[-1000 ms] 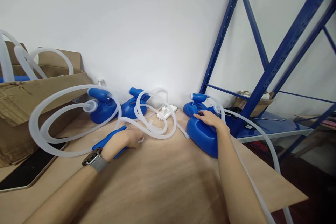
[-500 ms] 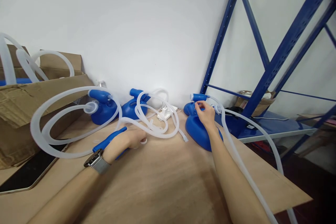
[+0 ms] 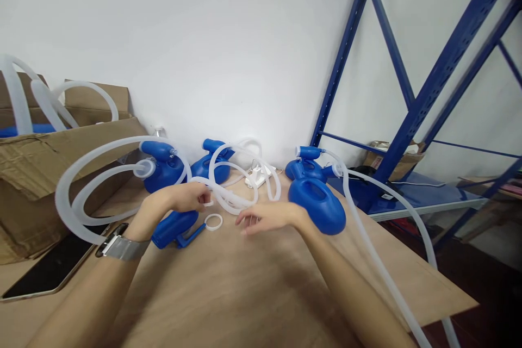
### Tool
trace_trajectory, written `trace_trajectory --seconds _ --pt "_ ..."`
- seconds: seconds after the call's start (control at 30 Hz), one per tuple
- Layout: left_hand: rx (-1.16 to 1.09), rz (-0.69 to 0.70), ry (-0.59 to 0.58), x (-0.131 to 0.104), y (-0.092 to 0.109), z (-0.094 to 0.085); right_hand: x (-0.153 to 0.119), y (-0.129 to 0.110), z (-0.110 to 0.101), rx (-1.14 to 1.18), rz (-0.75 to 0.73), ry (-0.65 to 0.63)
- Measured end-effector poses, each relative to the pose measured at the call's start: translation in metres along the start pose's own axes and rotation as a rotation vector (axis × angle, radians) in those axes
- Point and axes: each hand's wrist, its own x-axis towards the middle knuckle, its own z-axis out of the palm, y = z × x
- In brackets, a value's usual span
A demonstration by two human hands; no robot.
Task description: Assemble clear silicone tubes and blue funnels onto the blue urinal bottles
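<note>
My left hand (image 3: 191,197), with a watch at its wrist, hovers by the coiled clear tube (image 3: 232,204); its fingers curl down and whatever they hold, if anything, is hidden. Below it lie a blue plastic part (image 3: 175,227) and a white ring (image 3: 213,222), which touches or nearly touches that part's thin arm. My right hand (image 3: 261,217) is over the table, fingers apart and nothing in them. To its right rests a blue bottle (image 3: 317,206), in front of another blue bottle (image 3: 304,168) with a tube attached.
Two blue bottles (image 3: 165,174) (image 3: 210,166) stand by the wall. A cardboard box (image 3: 73,147) with tubes and a dark tablet (image 3: 53,266) are at left. A white power strip (image 3: 259,175) sits behind the coil. A blue metal shelf (image 3: 428,196) stands right.
My right hand has left the blue bottle at right and moved to the middle with its fingers apart. My left hand has lifted and shifted left, exposing the blue part and the white ring.
</note>
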Motion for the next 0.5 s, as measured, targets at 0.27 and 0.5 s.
trace_trajectory --seconds 0.27,0.5 --pt "-0.026 -0.163 -0.006 -0.016 -0.038 -0.018 0.031 -0.002 0.106 -0.216 -0.139 0.458" --pt "-0.032 -0.161 -0.027 -0.015 -0.044 -0.018 0.101 -0.034 0.099 -0.281 -0.257 0.613"
